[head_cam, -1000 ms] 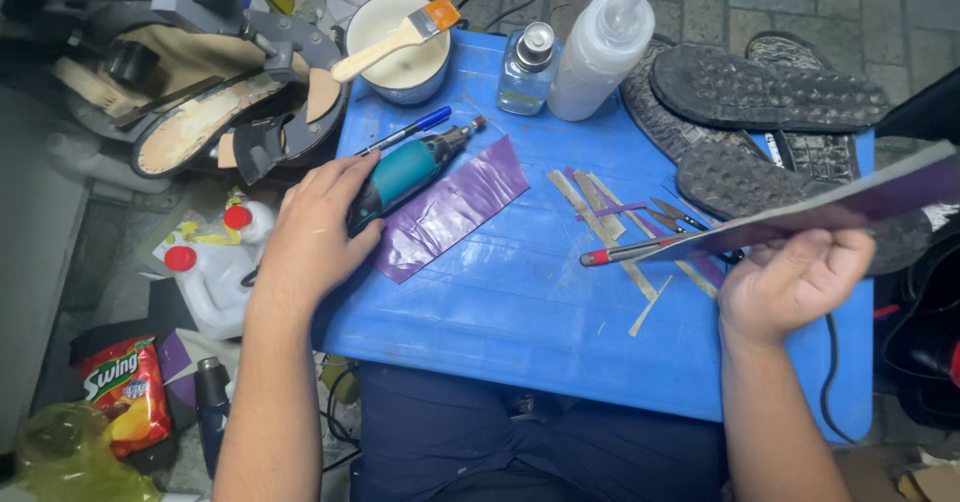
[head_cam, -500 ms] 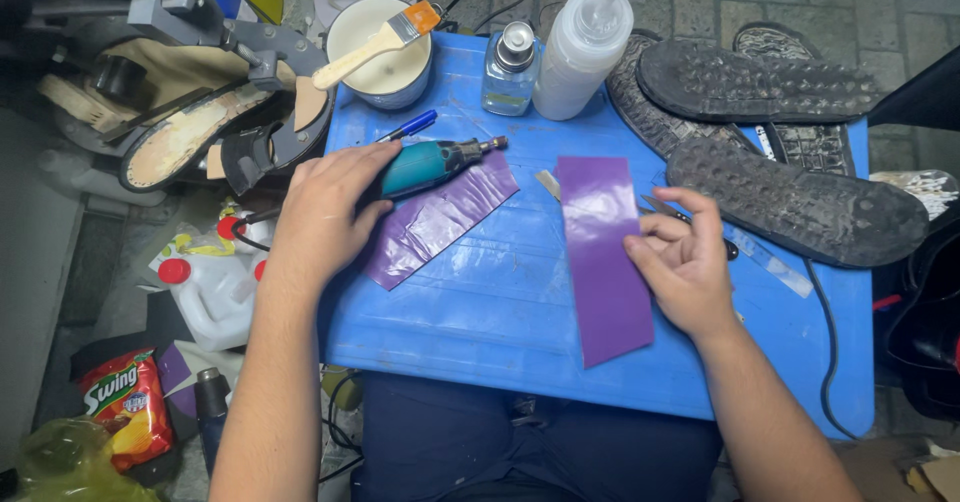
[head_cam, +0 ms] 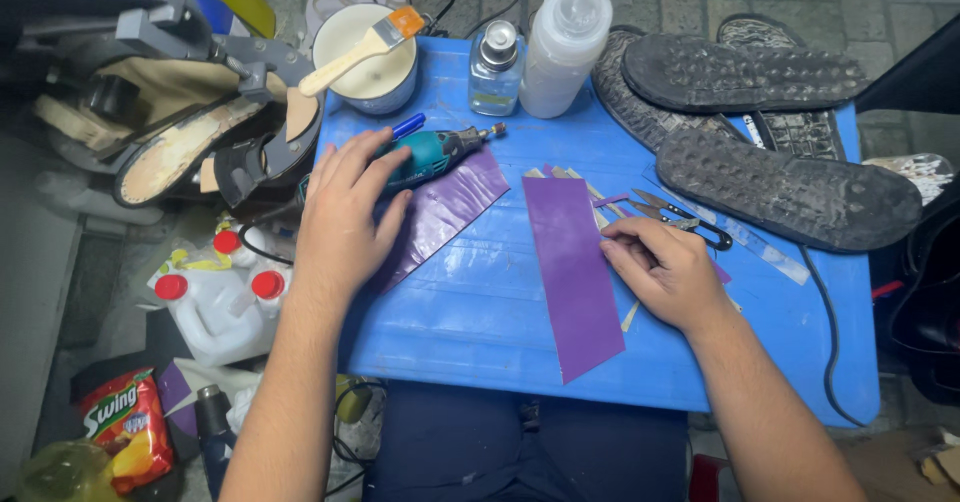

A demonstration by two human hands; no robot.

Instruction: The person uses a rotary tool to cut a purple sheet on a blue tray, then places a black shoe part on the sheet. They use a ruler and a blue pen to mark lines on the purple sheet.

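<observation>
My left hand [head_cam: 345, 212] lies over the handle of a teal rotary tool [head_cam: 435, 152] on the blue table [head_cam: 480, 312], fingers spread across it. A purple sheet [head_cam: 445, 212] lies under the tool. My right hand [head_cam: 660, 267] rests with its fingertips on the right edge of a long purple strip [head_cam: 575, 272], which lies flat on the table. Small black snips [head_cam: 690, 217] lie just beyond that hand, beside thin pale offcuts [head_cam: 600, 197].
Three black shoe soles [head_cam: 790, 187] lie at the table's right and back. A white tub with a brush [head_cam: 365, 57], a small glass bottle [head_cam: 495, 67] and a white squeeze bottle [head_cam: 565, 42] stand at the back. Shoes on a metal stand [head_cam: 200, 122] sit left; white jugs [head_cam: 215, 302] below.
My right hand brought the purple strip down from the air and laid it flat on the table, then slid to its right edge. My left hand stayed on the rotary tool.
</observation>
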